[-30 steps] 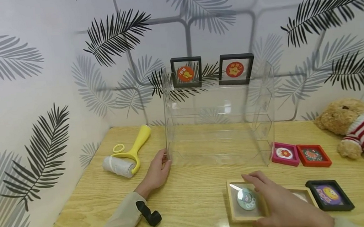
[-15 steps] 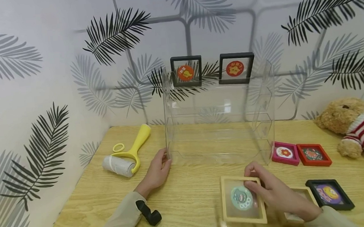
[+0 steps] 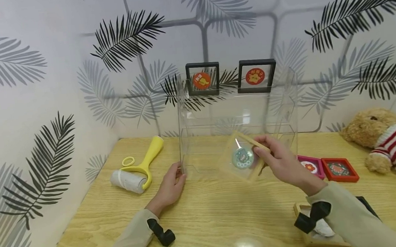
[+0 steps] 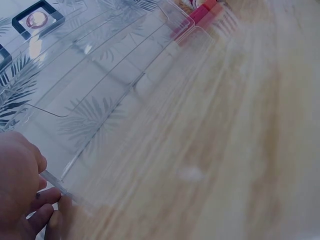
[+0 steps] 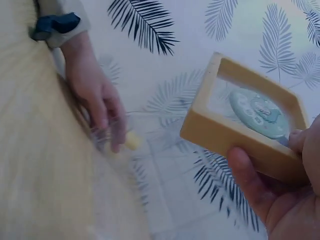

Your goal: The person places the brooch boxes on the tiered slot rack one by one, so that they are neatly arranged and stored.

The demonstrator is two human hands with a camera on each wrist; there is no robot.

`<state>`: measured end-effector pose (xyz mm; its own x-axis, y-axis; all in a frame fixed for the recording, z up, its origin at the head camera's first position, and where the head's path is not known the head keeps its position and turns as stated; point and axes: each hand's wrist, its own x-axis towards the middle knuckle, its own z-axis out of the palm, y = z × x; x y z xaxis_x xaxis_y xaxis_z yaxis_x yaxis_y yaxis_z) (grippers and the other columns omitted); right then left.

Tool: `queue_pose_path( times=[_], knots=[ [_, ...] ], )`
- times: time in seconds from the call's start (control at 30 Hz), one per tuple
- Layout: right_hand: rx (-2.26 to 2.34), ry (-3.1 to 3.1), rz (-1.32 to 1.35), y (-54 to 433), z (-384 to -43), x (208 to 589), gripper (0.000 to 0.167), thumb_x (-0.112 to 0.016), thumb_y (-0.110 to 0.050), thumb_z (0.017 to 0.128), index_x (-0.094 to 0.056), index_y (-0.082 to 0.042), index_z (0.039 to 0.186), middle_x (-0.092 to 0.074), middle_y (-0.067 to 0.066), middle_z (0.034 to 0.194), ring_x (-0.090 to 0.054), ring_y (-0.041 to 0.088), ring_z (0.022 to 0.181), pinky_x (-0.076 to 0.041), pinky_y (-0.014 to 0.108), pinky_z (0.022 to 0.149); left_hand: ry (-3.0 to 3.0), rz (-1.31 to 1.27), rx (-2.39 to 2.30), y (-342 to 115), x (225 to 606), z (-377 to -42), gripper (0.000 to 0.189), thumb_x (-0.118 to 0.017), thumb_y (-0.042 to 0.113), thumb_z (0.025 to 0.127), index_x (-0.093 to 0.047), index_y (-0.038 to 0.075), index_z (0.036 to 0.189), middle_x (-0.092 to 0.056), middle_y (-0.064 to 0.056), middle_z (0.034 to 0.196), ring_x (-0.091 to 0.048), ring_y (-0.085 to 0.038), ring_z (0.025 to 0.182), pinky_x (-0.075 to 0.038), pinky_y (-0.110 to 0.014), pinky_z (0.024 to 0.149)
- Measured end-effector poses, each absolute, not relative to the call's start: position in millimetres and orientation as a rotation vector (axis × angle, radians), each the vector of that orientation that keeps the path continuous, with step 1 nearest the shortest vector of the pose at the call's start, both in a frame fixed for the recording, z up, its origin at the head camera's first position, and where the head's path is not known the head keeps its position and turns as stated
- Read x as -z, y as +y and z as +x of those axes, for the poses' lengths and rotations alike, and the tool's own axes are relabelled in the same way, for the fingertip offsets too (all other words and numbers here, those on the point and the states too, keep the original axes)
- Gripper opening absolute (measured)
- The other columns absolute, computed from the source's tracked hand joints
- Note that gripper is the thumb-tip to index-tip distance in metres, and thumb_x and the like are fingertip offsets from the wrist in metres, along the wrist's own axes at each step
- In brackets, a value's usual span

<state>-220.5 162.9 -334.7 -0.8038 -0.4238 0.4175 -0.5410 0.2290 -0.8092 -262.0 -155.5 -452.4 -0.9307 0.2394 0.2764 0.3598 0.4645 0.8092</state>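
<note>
My right hand (image 3: 281,165) pinches a pale wooden display frame (image 5: 235,137) at one edge, thumb in front and fingers behind. Set in the frame's clear window is a round mint-green badge (image 3: 242,158) with a cartoon figure. The frame hangs tilted above the table, overlapping the lower front of a clear tiered display rack (image 3: 202,138) in the head view. My left hand (image 3: 169,186) grips the rack's lower left edge; its thumb and fingers also show at that corner in the left wrist view. Two black frames, one on the left (image 3: 203,79) and one on the right (image 3: 256,76), stand on the top tier.
A pink frame (image 3: 311,165) and a red frame (image 3: 340,169) lie right of the rack. Another wooden frame (image 3: 323,228) lies partly under my right forearm, which mostly hides a black frame. A yellow-handled lint roller (image 3: 140,167) lies left, a teddy bear (image 3: 384,140) right.
My right hand has lifted the wooden frame off the table and carried it forward and slightly left, turning it, up to the rack. The left hand has stayed at the rack's edge.
</note>
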Motion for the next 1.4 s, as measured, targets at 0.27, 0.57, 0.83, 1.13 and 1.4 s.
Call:
queue_pose_path(
  times=[0.27,0.57,0.83,1.13,1.4],
  knots=[
    [-1.634,-2.27,0.829,142,-264,287,0.024,-0.039,-0.005,0.103,-0.033,0.01,0.121,-0.055,0.028,0.102,-0.066,0.007,0.075,-0.058,0.027,0.062,-2.559,-0.542,1.483,-155,453,-262,0.038,-0.046,-0.002,0.098,-0.039,-0.01,0.135,-0.051,-0.028,0.127,-0.055,-0.039,0.115,-0.047,-0.052,0.096],
    [-1.183,-2.102,0.562,116,-308,272,0.025,-0.056,-0.011,0.097,-0.055,-0.002,0.12,-0.062,0.018,0.103,-0.064,0.024,0.081,-0.053,0.019,0.059,-2.591,-0.528,1.457,-158,452,-263,0.04,-0.047,0.001,0.099,-0.038,-0.008,0.137,-0.051,-0.027,0.129,-0.054,-0.038,0.117,-0.046,-0.051,0.097],
    [-0.873,-1.996,0.662,91,-326,270,0.022,-0.063,-0.005,0.092,-0.064,0.0,0.113,-0.062,0.019,0.103,-0.062,0.03,0.087,-0.056,0.038,0.064,-2.588,-0.541,1.465,-157,453,-262,0.04,-0.047,0.001,0.099,-0.038,-0.009,0.137,-0.051,-0.027,0.128,-0.055,-0.038,0.116,-0.047,-0.05,0.096],
    [-0.794,-2.049,0.677,73,-330,267,0.023,-0.059,-0.004,0.094,-0.064,0.002,0.116,-0.057,0.021,0.097,-0.057,0.031,0.078,-0.054,0.037,0.066,-2.563,-0.527,1.495,-156,454,-260,0.04,-0.047,-0.001,0.098,-0.039,-0.009,0.136,-0.052,-0.028,0.127,-0.056,-0.038,0.115,-0.049,-0.049,0.094],
    [-0.608,-2.227,0.675,75,-333,268,0.027,-0.053,-0.004,0.097,-0.064,0.001,0.121,-0.055,0.019,0.098,-0.055,0.029,0.076,-0.052,0.039,0.069,-2.55,-0.538,1.487,-157,454,-261,0.039,-0.048,-0.001,0.098,-0.039,-0.009,0.135,-0.051,-0.029,0.129,-0.055,-0.039,0.117,-0.048,-0.049,0.095]
  ],
)
